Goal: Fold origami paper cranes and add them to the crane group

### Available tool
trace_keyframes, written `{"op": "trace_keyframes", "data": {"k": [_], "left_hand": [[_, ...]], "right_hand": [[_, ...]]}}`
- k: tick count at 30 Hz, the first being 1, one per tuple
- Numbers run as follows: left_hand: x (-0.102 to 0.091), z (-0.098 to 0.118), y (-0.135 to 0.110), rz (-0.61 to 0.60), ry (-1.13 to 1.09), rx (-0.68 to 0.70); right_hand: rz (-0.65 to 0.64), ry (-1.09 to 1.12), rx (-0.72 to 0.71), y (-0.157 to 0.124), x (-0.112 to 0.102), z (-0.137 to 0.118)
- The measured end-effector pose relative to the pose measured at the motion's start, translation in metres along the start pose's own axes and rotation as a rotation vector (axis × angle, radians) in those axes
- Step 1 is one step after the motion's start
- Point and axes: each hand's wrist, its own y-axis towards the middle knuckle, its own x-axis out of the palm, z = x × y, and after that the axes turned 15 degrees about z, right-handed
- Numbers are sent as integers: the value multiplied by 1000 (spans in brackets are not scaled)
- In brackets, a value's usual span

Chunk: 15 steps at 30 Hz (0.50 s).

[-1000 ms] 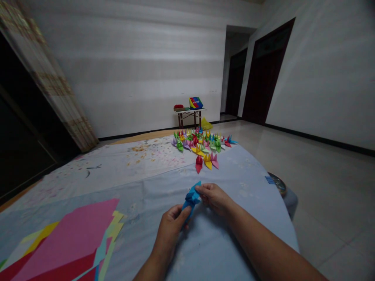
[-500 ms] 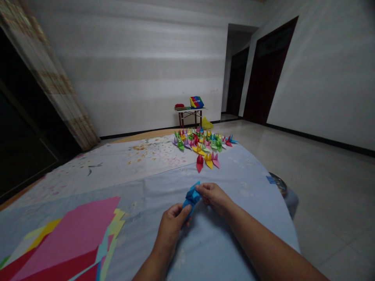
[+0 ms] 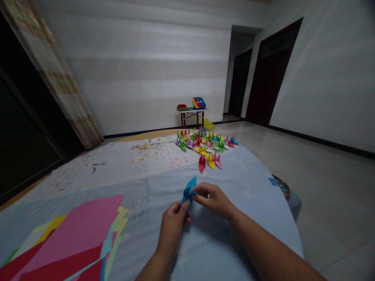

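A blue folded paper crane (image 3: 191, 186) is held just above the cloth in front of me, with one pointed flap standing up and away. My left hand (image 3: 175, 218) is closed on its lower end, the thumb lying along the near side. With thumb and forefinger, my right hand (image 3: 213, 199) pinches a narrow part sticking out on the crane's right. Beyond my hands, a red paper crane (image 3: 202, 164), a yellow one (image 3: 211, 161) and a pink one (image 3: 217, 160) stand in a short row. The fingers cover part of the blue paper.
Several coloured cranes (image 3: 205, 141) crowd the table's far end. At left lies a fanned stack of coloured paper sheets (image 3: 79, 230). A light blue cloth (image 3: 146, 242) covers the round table. Beyond its right edge stands a stool (image 3: 293, 203) with a round metal item on it.
The blue crane has turned in my left hand, and a flap now points up and away. My right fingers have shifted their pinch to a narrow part on its right side.
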Motion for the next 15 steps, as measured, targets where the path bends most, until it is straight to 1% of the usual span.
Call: {"op": "trace_keyframes", "data": {"k": [2, 4, 5, 7, 8, 10, 15], "left_hand": [[1, 3, -2, 3, -40, -18], [1, 5, -3, 36, -97, -38], [1, 6, -4, 61, -123, -46], [1, 6, -4, 85, -144, -58], [0, 6, -4, 82, -143, -59], [-1, 4, -3, 76, -136, -62], [-1, 0, 1, 63, -121, -74]], "right_hand": [[96, -46, -24, 1, 1, 4], [199, -43, 12, 6, -1, 11], [235, -33, 37, 9, -5, 15], [288, -49, 36, 20, -15, 24], [314, -93, 22, 27, -23, 29], [367, -264, -3, 42, -43, 41], [462, -462, 32, 81, -107, 70]]}}
